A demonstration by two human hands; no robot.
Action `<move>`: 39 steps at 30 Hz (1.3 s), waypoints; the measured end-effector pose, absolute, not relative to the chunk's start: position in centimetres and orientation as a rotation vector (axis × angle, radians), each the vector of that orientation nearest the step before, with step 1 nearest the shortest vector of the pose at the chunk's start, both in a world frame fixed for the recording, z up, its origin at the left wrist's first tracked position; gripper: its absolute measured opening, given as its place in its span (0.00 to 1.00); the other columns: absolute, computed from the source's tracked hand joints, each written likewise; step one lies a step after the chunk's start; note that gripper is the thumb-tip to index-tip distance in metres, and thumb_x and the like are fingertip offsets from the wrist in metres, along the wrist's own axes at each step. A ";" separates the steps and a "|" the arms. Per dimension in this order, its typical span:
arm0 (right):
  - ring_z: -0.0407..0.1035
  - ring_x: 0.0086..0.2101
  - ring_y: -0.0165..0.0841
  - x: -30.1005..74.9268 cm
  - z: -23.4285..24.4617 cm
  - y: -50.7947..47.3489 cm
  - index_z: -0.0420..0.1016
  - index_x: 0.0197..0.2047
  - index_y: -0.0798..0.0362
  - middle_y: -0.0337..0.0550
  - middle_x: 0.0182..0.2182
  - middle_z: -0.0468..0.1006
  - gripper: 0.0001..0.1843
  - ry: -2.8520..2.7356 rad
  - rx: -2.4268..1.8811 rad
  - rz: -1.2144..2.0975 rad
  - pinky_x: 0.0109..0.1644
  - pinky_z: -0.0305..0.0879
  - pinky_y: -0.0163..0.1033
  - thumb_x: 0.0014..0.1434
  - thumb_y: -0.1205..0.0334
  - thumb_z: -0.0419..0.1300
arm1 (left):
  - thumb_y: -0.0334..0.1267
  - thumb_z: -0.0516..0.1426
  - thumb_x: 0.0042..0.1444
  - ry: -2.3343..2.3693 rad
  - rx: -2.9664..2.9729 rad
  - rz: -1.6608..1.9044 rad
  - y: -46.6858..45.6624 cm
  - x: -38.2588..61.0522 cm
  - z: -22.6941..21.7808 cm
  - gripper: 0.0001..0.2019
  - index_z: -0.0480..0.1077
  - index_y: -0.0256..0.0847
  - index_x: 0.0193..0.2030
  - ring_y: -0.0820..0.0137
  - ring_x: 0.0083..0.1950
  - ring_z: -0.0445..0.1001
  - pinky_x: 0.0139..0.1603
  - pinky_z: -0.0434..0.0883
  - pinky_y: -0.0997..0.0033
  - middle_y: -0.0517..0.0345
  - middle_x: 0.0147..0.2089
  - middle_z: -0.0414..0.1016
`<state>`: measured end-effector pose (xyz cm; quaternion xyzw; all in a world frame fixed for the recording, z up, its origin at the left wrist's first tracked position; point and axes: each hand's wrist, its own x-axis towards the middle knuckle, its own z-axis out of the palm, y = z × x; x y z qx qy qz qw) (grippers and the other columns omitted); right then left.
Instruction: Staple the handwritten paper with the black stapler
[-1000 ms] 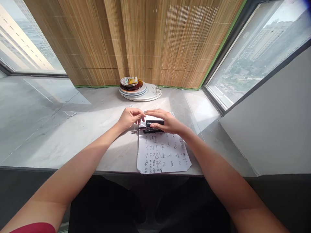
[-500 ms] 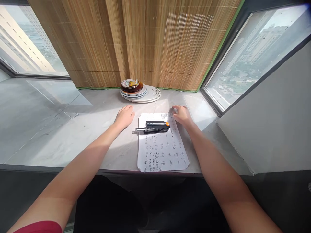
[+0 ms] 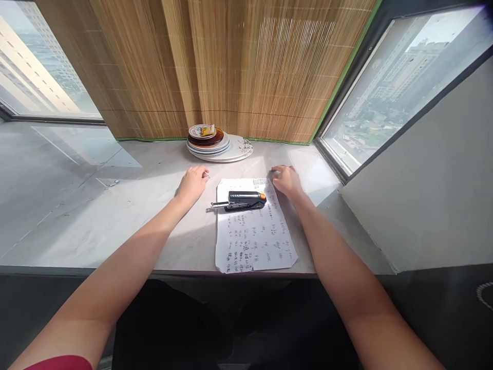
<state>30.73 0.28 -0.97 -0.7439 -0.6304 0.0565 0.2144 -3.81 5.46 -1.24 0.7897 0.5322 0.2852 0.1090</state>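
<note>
A black stapler (image 3: pixel 246 199) with an orange end lies on a sheet of handwritten paper (image 3: pixel 265 246). Its silver metal part sticks out to the left, past the paper's edge. To the left of the paper's top, my left hand (image 3: pixel 193 181) rests on the grey counter with its fingers curled in. A tiny pale thing shows at its fingertips, too small to name. My right hand (image 3: pixel 286 181) is by the paper's top right corner, fingers bent and pressed together; whatever they may hold is hidden. Neither hand touches the stapler.
Behind the hands stands a stack of plates (image 3: pixel 208 146), with a small yellow packet (image 3: pixel 208 130) on top. A bamboo blind (image 3: pixel 223 72) hangs at the back, between two windows. Small metallic bits (image 3: pixel 113 183) lie on the counter (image 3: pixel 127 216) at left. A white wall (image 3: pixel 423 195) borders the right side.
My left hand's fingers have curled in, and a tiny pale thing now shows at their tips. My right hand stays by the paper's corner. The whole view has shifted slightly.
</note>
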 end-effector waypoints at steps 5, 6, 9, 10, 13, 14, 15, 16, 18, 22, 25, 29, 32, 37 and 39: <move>0.69 0.60 0.53 31.1 -1.7 0.6 0.83 0.57 0.53 0.48 0.59 0.82 0.26 -1.713 -1.996 0.145 0.63 0.65 0.54 0.59 0.70 0.55 | 0.31 0.56 0.65 1.609 2.337 0.767 5.8 -4.0 -1.4 0.11 0.81 0.42 0.48 0.56 0.50 0.77 0.58 0.72 0.56 0.48 0.48 0.76; 0.69 0.59 0.53 31.2 -2.0 0.8 0.83 0.57 0.53 0.49 0.58 0.83 0.26 -1.702 -1.980 0.140 0.63 0.65 0.55 0.59 0.70 0.54 | 0.32 0.57 0.65 1.595 2.324 0.784 5.8 -4.0 -1.5 0.11 0.81 0.42 0.47 0.57 0.49 0.78 0.57 0.73 0.57 0.48 0.48 0.75; 0.71 0.57 0.53 31.4 -2.6 1.2 0.84 0.55 0.52 0.50 0.54 0.84 0.24 -1.668 -1.949 0.126 0.63 0.65 0.56 0.59 0.69 0.54 | 0.31 0.58 0.64 1.563 2.307 0.846 5.8 -4.1 -1.4 0.09 0.80 0.42 0.46 0.57 0.47 0.78 0.55 0.73 0.57 0.48 0.48 0.76; 0.71 0.56 0.53 31.5 -2.7 1.3 0.84 0.55 0.52 0.51 0.53 0.85 0.24 -1.659 -1.939 0.125 0.63 0.65 0.56 0.59 0.68 0.55 | 0.31 0.58 0.63 1.549 2.307 0.869 5.8 -4.0 -1.3 0.08 0.79 0.42 0.45 0.58 0.46 0.78 0.54 0.73 0.57 0.48 0.48 0.77; 0.74 0.51 0.51 31.3 -2.1 1.2 0.84 0.52 0.53 0.53 0.52 0.85 0.20 -1.611 -1.849 0.126 0.61 0.67 0.57 0.60 0.62 0.57 | 0.30 0.58 0.63 1.465 2.234 0.971 5.6 -3.7 -1.1 0.06 0.75 0.43 0.45 0.61 0.43 0.79 0.52 0.73 0.59 0.50 0.46 0.81; 0.75 0.48 0.50 31.0 -1.6 1.0 0.84 0.50 0.53 0.54 0.51 0.85 0.19 -1.589 -1.783 0.131 0.59 0.69 0.57 0.61 0.59 0.57 | 0.31 0.57 0.64 1.427 2.176 1.010 5.6 -3.6 -1.1 0.06 0.74 0.43 0.45 0.62 0.41 0.79 0.50 0.74 0.61 0.52 0.44 0.82; 0.76 0.45 0.48 30.6 -1.0 0.7 0.84 0.49 0.52 0.53 0.50 0.85 0.18 -1.583 -1.695 0.149 0.56 0.71 0.56 0.62 0.55 0.58 | 0.31 0.57 0.65 1.395 2.110 1.045 5.5 -3.5 -1.1 0.06 0.73 0.43 0.46 0.63 0.40 0.79 0.47 0.74 0.63 0.53 0.41 0.82; 0.76 0.43 0.46 30.1 -0.3 0.2 0.83 0.47 0.52 0.52 0.48 0.85 0.18 -1.602 -1.589 0.183 0.53 0.73 0.54 0.64 0.51 0.58 | 0.32 0.56 0.66 1.374 2.052 1.073 5.5 -3.4 -1.2 0.06 0.72 0.43 0.47 0.65 0.38 0.79 0.45 0.74 0.64 0.54 0.39 0.82; 0.76 0.42 0.42 28.9 1.0 -1.0 0.82 0.46 0.50 0.49 0.45 0.84 0.19 -1.735 -1.350 0.302 0.49 0.73 0.50 0.68 0.45 0.57 | 0.33 0.54 0.68 1.357 1.997 1.104 5.5 -3.2 -1.3 0.06 0.72 0.42 0.47 0.66 0.36 0.78 0.42 0.73 0.66 0.55 0.37 0.81; 0.75 0.45 0.40 26.4 2.5 -3.1 0.81 0.50 0.48 0.46 0.47 0.83 0.21 -2.194 -0.905 0.599 0.53 0.72 0.48 0.69 0.40 0.61 | 0.38 0.54 0.70 1.280 2.031 1.136 5.7 -3.4 -1.7 0.09 0.76 0.42 0.47 0.66 0.38 0.75 0.42 0.71 0.67 0.55 0.38 0.78; 0.75 0.49 0.41 25.3 2.1 -3.6 0.76 0.62 0.46 0.47 0.53 0.81 0.28 -2.410 -0.818 0.644 0.56 0.72 0.48 0.65 0.40 0.67 | 0.45 0.54 0.72 1.155 2.001 1.174 6.0 -3.6 -2.0 0.13 0.78 0.43 0.49 0.68 0.34 0.72 0.38 0.70 0.68 0.55 0.40 0.75; 0.77 0.48 0.42 24.5 1.3 -3.8 0.70 0.68 0.43 0.47 0.54 0.82 0.28 -2.540 -0.994 0.495 0.51 0.72 0.47 0.68 0.49 0.65 | 0.50 0.54 0.72 1.069 1.909 1.170 6.1 -3.5 -2.1 0.16 0.80 0.44 0.50 0.72 0.30 0.68 0.32 0.69 0.69 0.55 0.42 0.71; 0.76 0.47 0.42 24.5 1.1 -3.9 0.74 0.61 0.44 0.46 0.50 0.82 0.19 -2.455 -1.077 0.338 0.49 0.71 0.47 0.68 0.54 0.62 | 0.49 0.57 0.70 1.063 1.915 1.150 5.6 -3.4 -1.6 0.15 0.82 0.44 0.51 0.71 0.33 0.70 0.33 0.72 0.70 0.53 0.45 0.72; 0.75 0.44 0.41 25.6 1.2 -3.3 0.75 0.56 0.45 0.45 0.47 0.82 0.15 -2.207 -1.258 0.199 0.48 0.69 0.48 0.67 0.54 0.62 | 0.51 0.65 0.62 1.015 1.870 1.107 4.2 -3.4 -0.4 0.19 0.82 0.43 0.55 0.64 0.45 0.80 0.36 0.77 0.68 0.48 0.51 0.81; 0.75 0.44 0.42 26.0 1.1 -3.0 0.75 0.55 0.45 0.46 0.46 0.82 0.15 -2.202 -1.325 0.182 0.47 0.69 0.48 0.65 0.55 0.62 | 0.52 0.70 0.57 0.967 1.775 1.056 3.8 -3.3 -0.1 0.25 0.81 0.40 0.57 0.59 0.47 0.83 0.41 0.81 0.63 0.46 0.48 0.84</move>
